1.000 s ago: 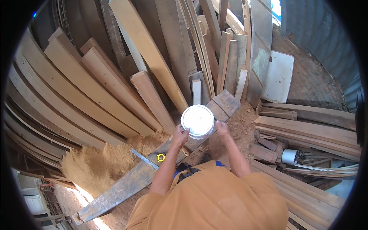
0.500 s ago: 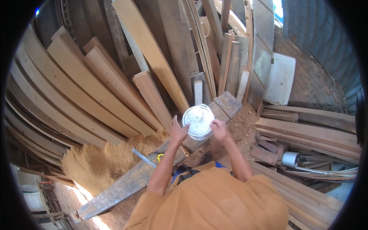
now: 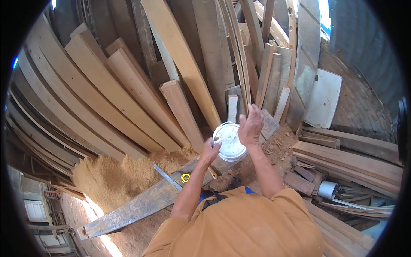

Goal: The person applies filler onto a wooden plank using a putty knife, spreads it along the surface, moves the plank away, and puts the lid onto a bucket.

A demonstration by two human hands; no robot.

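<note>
A round white bucket [image 3: 229, 143] with a scuffed lid is in front of me, over the long plank. Whether it rests on the plank or is held up, I cannot tell. My left hand [image 3: 210, 150] grips its left rim, thumb on top and fingers down the side. At the lid's right edge, my right hand [image 3: 251, 127] is raised with fingers stretched out; it seems to hold nothing. Left of the bucket, a yellow tape measure [image 3: 185, 177] and a grey metal strip [image 3: 168, 177] lie on the plank [image 3: 128, 213]. A wooden handle [image 3: 212, 172] shows near my left forearm.
Tall boards [image 3: 102, 85] lean along the back and left. A sawdust heap [image 3: 111, 177] lies at their foot. Stacked timber [image 3: 346, 165] and a white cylinder [image 3: 327, 189] are on the right. A white panel [image 3: 324, 98] leans at the back right.
My right hand has let go of the bucket's right rim and risen, its fingers now extended. My left hand keeps its place at the left rim. The whole view has shifted slightly.
</note>
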